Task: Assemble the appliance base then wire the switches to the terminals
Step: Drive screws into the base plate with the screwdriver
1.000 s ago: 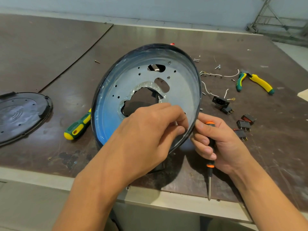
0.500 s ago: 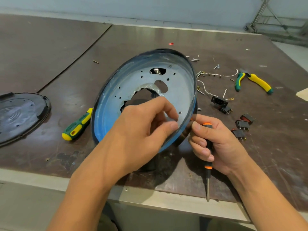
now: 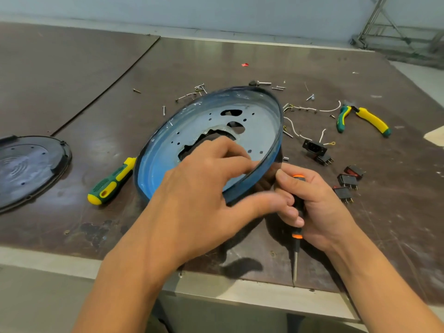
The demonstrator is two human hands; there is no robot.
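1 round blue-rimmed metal appliance base (image 3: pixel 252 131), its grey plate pierced with small holes and ragged cutouts, stands tilted on a scuffed dark brown worktable (image 3: pixel 240 66) before a pale wall, with the left hand (image 3: pixel 204 188) pinching its near rim and the right hand (image 3: pixel 314 203) wrapped around 1 slim black-and-orange screwdriver (image 3: pixel 296 236) pointing toward the table edge. Around it lie 1 chunky green-and-yellow screwdriver (image 3: pixel 110 182), 1 pair of green-and-yellow pliers (image 3: pixel 362 118), 1 round black plastic cover (image 3: pixel 28 164), 3 black rocker switches (image 3: pixel 348 182), 1 black power socket (image 3: pixel 314 146), thin white wires (image 3: pixel 319 109) and scattered screws (image 3: pixel 199 88).
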